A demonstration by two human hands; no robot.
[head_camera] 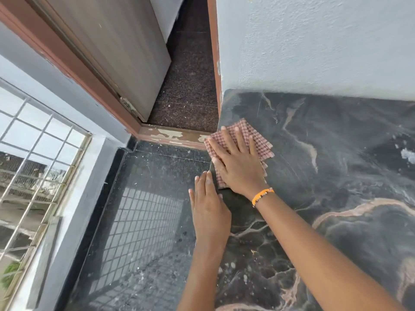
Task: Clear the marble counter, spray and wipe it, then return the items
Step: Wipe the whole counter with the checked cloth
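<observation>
Wiping counter (336, 153) at frame centre: right hand (238, 164) flat, fingers spread on cloth (251, 133); left hand (208, 205) flat at edge; items not returned

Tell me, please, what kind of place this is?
Probably a home, at a counter beside a doorway. The marble counter meets a painted wall, an open door leads onto speckled floor, and a barred window looks outdoors. The right hand presses a checked cloth on it.
</observation>
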